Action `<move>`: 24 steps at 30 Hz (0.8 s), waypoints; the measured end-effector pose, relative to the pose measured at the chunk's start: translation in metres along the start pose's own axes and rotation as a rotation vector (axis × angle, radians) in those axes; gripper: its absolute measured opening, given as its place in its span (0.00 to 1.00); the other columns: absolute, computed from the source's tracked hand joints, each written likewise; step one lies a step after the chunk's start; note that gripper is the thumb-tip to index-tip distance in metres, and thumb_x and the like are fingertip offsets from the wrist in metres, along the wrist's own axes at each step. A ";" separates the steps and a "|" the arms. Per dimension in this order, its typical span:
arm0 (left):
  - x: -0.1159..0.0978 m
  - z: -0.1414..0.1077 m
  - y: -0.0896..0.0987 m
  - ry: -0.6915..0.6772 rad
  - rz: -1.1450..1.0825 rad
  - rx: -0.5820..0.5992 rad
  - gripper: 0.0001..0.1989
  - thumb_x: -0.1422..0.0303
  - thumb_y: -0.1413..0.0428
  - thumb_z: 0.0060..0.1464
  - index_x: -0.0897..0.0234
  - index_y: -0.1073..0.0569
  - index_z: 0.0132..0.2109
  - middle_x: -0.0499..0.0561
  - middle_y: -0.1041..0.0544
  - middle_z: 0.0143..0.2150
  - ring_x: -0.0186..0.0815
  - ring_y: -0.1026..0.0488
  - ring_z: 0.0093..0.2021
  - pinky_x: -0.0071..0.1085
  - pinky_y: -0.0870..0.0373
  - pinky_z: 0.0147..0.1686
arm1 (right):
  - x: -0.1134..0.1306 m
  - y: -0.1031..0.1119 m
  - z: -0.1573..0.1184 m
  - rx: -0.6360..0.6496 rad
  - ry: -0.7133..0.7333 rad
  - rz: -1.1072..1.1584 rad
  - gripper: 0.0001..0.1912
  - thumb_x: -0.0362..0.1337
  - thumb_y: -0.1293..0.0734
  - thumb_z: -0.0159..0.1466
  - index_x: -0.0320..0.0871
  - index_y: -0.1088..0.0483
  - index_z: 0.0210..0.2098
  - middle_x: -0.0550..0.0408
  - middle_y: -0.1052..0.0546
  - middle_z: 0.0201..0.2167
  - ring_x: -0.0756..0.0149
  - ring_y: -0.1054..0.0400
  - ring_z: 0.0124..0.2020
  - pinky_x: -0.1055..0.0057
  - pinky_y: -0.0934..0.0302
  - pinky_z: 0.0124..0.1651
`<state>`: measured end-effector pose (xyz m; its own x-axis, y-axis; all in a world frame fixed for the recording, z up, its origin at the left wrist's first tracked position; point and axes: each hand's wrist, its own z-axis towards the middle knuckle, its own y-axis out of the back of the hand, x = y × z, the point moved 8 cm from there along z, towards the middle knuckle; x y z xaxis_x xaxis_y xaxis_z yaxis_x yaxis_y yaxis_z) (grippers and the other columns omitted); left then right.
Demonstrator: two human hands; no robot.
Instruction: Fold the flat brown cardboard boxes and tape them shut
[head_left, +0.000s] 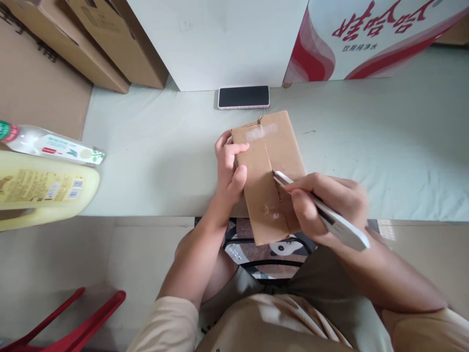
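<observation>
A small brown cardboard box (254,183) lies tilted at the table's front edge, its near end jutting over it. Clear tape (256,133) shows near the far end, and a seam runs lengthwise down its top. My left hand (231,166) grips the box's left side, with a finger and the thumb over the top face. My right hand (330,203) is closed around a white utility knife (340,227), held like a pen. The knife's tip rests at the seam near the middle of the box; the fingers partly hide its body.
A phone (244,97) lies beyond the box, before a white carton (223,44). A red-and-white carton (359,44) stands at back right, brown cartons (120,39) at back left. A clear bottle (54,144) and yellow jug (47,186) are at left. Red chair parts (88,322) show below.
</observation>
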<state>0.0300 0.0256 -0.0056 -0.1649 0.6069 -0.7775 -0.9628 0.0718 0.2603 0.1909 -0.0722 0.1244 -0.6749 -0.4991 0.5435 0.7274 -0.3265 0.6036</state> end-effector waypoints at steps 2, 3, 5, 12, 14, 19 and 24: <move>0.001 0.000 -0.001 -0.005 0.001 -0.008 0.28 0.37 0.58 0.67 0.47 0.37 0.63 0.55 0.44 0.72 0.55 0.42 0.76 0.58 0.34 0.69 | -0.001 0.000 -0.002 -0.009 0.015 0.005 0.08 0.27 0.34 0.65 0.46 0.29 0.33 0.62 0.26 0.20 0.75 0.35 0.17 0.75 0.43 0.20; 0.002 0.000 -0.002 -0.009 0.006 -0.014 0.29 0.36 0.59 0.67 0.47 0.37 0.63 0.55 0.44 0.72 0.55 0.42 0.76 0.58 0.35 0.69 | -0.001 0.001 -0.003 -0.031 0.027 0.002 0.07 0.28 0.35 0.65 0.46 0.29 0.33 0.62 0.26 0.21 0.75 0.36 0.17 0.74 0.44 0.20; 0.004 0.000 -0.002 -0.004 0.018 -0.022 0.29 0.36 0.60 0.67 0.47 0.37 0.62 0.56 0.43 0.72 0.56 0.42 0.76 0.57 0.36 0.70 | 0.001 0.007 -0.006 -0.088 0.056 0.018 0.07 0.29 0.35 0.65 0.45 0.29 0.32 0.62 0.28 0.20 0.75 0.40 0.17 0.73 0.47 0.21; 0.003 0.001 -0.001 0.010 -0.034 -0.010 0.27 0.39 0.56 0.68 0.48 0.34 0.62 0.55 0.43 0.72 0.58 0.37 0.73 0.57 0.34 0.67 | 0.013 0.025 -0.011 -0.096 0.075 0.093 0.09 0.25 0.35 0.61 0.44 0.27 0.33 0.62 0.36 0.20 0.72 0.42 0.19 0.67 0.48 0.23; 0.003 0.002 -0.001 0.017 -0.057 -0.012 0.27 0.39 0.54 0.67 0.48 0.33 0.62 0.55 0.42 0.72 0.59 0.38 0.74 0.58 0.36 0.68 | 0.016 0.028 -0.012 -0.056 0.057 0.105 0.10 0.23 0.35 0.60 0.44 0.27 0.34 0.61 0.34 0.21 0.71 0.40 0.20 0.67 0.46 0.24; 0.006 0.004 0.000 0.047 -0.059 -0.047 0.29 0.37 0.53 0.65 0.50 0.31 0.60 0.55 0.40 0.71 0.61 0.40 0.74 0.59 0.38 0.70 | 0.022 0.030 -0.016 -0.019 0.107 0.132 0.11 0.23 0.37 0.59 0.44 0.28 0.35 0.61 0.35 0.20 0.71 0.41 0.19 0.67 0.46 0.23; 0.005 0.003 0.000 0.036 -0.094 -0.070 0.29 0.38 0.53 0.65 0.51 0.30 0.60 0.56 0.40 0.70 0.59 0.42 0.75 0.60 0.43 0.74 | 0.024 0.033 -0.023 0.042 0.119 0.138 0.11 0.23 0.36 0.59 0.43 0.28 0.35 0.60 0.35 0.21 0.71 0.40 0.20 0.67 0.45 0.24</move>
<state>0.0299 0.0311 -0.0079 -0.0792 0.5708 -0.8173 -0.9868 0.0711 0.1453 0.2014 -0.1137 0.1438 -0.5476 -0.6293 0.5515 0.8048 -0.2157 0.5529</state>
